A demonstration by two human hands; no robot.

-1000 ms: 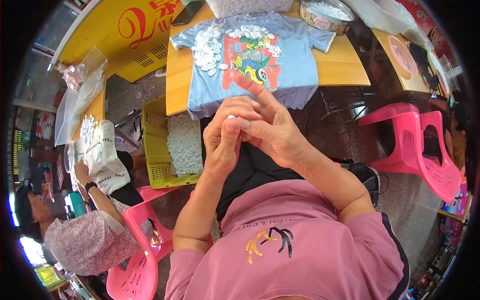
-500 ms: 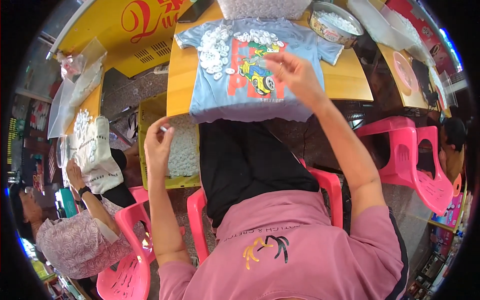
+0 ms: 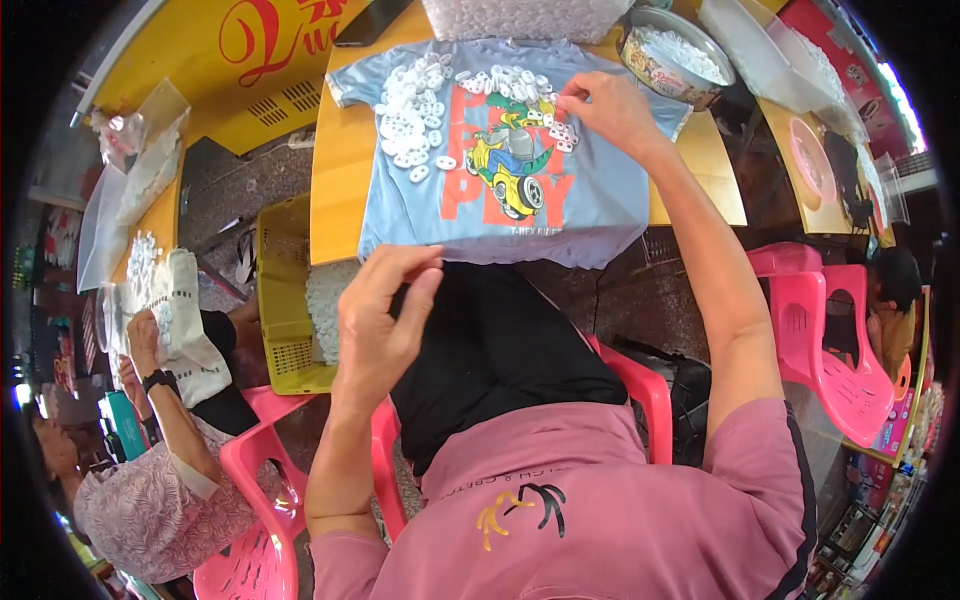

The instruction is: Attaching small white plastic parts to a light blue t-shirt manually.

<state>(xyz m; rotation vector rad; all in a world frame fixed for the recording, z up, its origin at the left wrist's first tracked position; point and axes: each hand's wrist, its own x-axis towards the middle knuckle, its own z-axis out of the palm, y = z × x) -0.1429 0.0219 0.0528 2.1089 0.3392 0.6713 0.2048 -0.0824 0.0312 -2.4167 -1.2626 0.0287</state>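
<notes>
Far left: a second person's hand (image 3: 140, 330) rests on a white cloth (image 3: 175, 310) strewn with small white pieces; pink chair (image 3: 255, 480) beneath that person.

Yellow crate (image 3: 283, 300) stands on the floor beside the tabletop (image 3: 335, 190), with white pieces inside it.

Left hand (image 3: 380, 315): forearm rises from the lower edge, elbow bent, hand raised in front of the tabletop's near edge, above the lap. Palm faces away from the camera, fingers curled inward, tips brought toward the thumb. Loosely closed. Whether anything small is pinched there, cannot tell. It touches neither tabletop nor shirt.

Shirt (image 3: 500, 200): light blue, laid flat on the tabletop, collar away from the person, hem hanging just over the near edge. Orange, yellow and green cartoon print at the chest. White discs (image 3: 415, 110) lie in a heap on the shirt's left shoulder and chest and run in a band across the upper chest toward the right.

Right hand (image 3: 605, 110): arm stretched far forward and almost straight, reaching over the shirt's right shoulder. Hand turned palm down, fingers bent, tips pressed onto the discs at the right end of the band. Pinching posture; 1 or more discs under the fingertips, exact count not resolvable.

Right of the hand: round tin (image 3: 675, 60) with white pieces, at the tabletop's far corner. 2 pink chairs (image 3: 830, 340) stand far right.
</notes>
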